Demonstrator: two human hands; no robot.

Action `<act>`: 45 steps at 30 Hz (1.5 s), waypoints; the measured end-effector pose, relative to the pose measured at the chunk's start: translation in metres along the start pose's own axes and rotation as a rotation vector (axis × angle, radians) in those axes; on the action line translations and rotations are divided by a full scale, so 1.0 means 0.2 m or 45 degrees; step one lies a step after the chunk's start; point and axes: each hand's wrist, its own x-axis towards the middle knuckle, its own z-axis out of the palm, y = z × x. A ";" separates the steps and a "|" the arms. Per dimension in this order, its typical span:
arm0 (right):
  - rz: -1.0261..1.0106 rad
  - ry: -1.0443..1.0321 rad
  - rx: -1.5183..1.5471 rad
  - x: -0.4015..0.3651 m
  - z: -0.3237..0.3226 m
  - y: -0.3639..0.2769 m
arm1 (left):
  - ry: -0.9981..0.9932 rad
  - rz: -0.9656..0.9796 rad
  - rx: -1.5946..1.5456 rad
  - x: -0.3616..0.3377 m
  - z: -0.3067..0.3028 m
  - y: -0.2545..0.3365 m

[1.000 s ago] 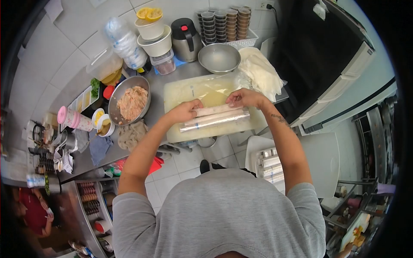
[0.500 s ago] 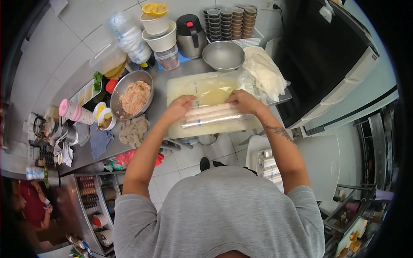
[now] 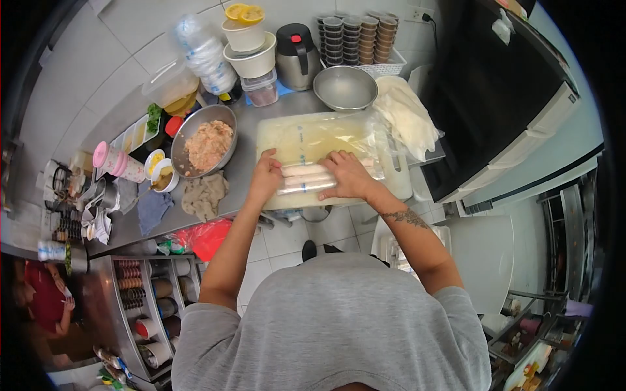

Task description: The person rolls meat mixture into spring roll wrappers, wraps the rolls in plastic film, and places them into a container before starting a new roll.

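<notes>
Several pale rolls (image 3: 301,177) lie side by side under clear plastic film (image 3: 326,140) on a cutting board (image 3: 274,130). At their left end rests my left hand (image 3: 266,176), its fingers curled against the edge of the rolls. Across the right part of the rolls lies my right hand (image 3: 345,174), palm down with its fingers spread. A steel bowl (image 3: 233,146) of minced filling (image 3: 208,144) stands left of the board.
An empty steel bowl (image 3: 345,88), a flask (image 3: 297,57) and stacked cups (image 3: 355,40) stand behind the board. Pale bags (image 3: 407,116) lie to the right. Cloths (image 3: 203,194) lie left. A co-worker (image 3: 47,296) is at the lower left.
My right hand has moved left and down from the film's far edge onto the rolls and spread out. My left hand has shifted slightly down and left to the rolls' end.
</notes>
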 end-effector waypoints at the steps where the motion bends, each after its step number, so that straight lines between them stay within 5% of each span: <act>1: -0.006 0.002 -0.006 0.00 0.00 -0.01 | 0.014 -0.049 -0.003 0.00 -0.01 0.01; 3: -0.012 0.006 -0.018 0.01 0.01 -0.02 | 0.037 -0.144 -0.010 0.00 -0.02 0.05; 9: 0.020 0.044 0.017 0.02 0.02 -0.04 | 0.103 0.390 0.525 0.06 0.02 0.05; 12: -0.004 0.064 0.048 0.02 0.02 -0.04 | -0.103 0.617 0.737 0.21 0.06 0.11; 15: 0.006 0.005 0.021 0.01 0.02 -0.05 | -0.268 0.365 1.138 0.28 0.12 0.23; 24: 0.042 0.112 0.054 -0.05 0.03 -0.09 | -0.402 0.223 1.190 0.36 0.12 0.28; 27: 0.019 0.050 0.172 -0.05 0.00 -0.07 | -0.247 0.371 0.980 0.37 0.06 0.21; 30: -0.049 0.251 0.021 -0.11 -0.02 0.00 | -0.368 0.795 0.818 0.16 -0.02 0.24; 33: 0.249 0.064 0.081 -0.20 -0.12 0.04 | -0.529 0.905 0.848 -0.05 -0.01 0.23; 42: 0.128 0.183 0.041 -0.26 -0.05 0.10 | -0.542 0.841 0.907 -0.09 0.02 0.22; 45: 0.171 0.187 0.185 -0.24 -0.11 0.10 | -0.784 0.707 0.857 0.00 0.00 0.23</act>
